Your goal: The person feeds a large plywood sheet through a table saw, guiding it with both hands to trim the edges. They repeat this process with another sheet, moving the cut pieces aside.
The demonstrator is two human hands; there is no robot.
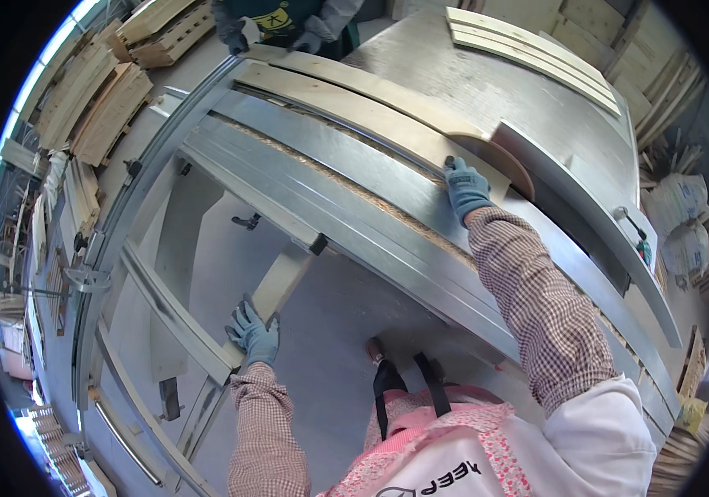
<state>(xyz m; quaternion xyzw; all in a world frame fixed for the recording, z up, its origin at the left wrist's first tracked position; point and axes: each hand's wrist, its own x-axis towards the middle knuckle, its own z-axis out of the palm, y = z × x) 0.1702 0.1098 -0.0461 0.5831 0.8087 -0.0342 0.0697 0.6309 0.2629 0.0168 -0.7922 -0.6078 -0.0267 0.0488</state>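
Observation:
My right hand, in a blue-grey glove, grips the near edge of a long pale wooden board, close to its right end. A dark bit shows at its fingertips; I cannot make out what it is. Just beyond this hand a brown curved saw blade stands at the board's end. A second pale wooden strip runs along the board's far side. My left hand, gloved too, rests with fingers spread at the corner of a frame beside a pale crossbar.
Across the machine, a person's gloved hands are at the boards' far left end. Long metal rails have sawdust between them. A metal fence and a metal table with planks lie right. Timber stacks stand left.

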